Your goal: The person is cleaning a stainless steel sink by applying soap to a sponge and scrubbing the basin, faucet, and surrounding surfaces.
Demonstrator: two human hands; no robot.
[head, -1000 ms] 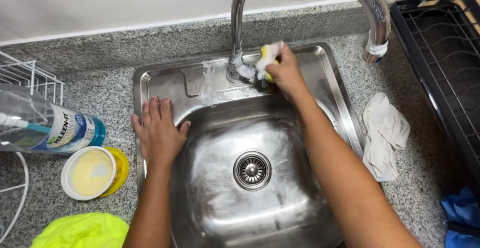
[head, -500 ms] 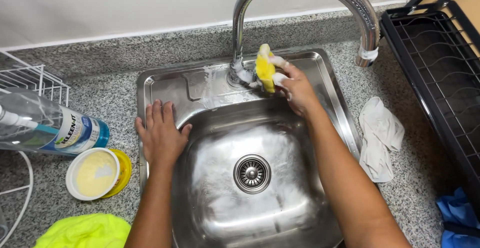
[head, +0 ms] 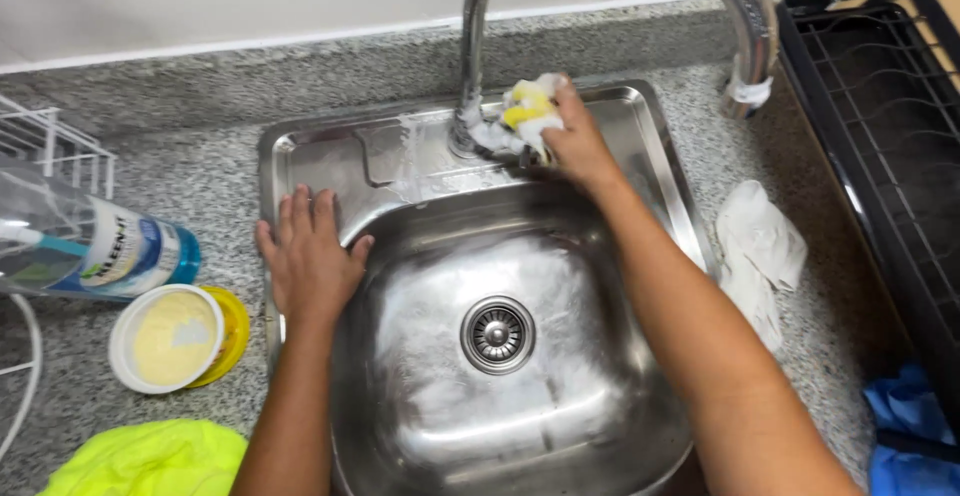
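My right hand point(head: 575, 146) grips a soapy yellow sponge point(head: 527, 111) against the faucet point(head: 470, 106) base at the sink's point(head: 640, 116) far rim. My left hand point(head: 308, 256) lies flat, fingers spread, on the sink's left edge.

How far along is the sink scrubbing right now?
Done, by the look of it: soapy film covers the sink basin and the ledge left of the faucet base. In hand: the right hand presses a sudsy yellow sponge against the faucet base, while the left hand rests flat on the sink's left rim. Left: no water is running, so the suds are not yet rinsed.
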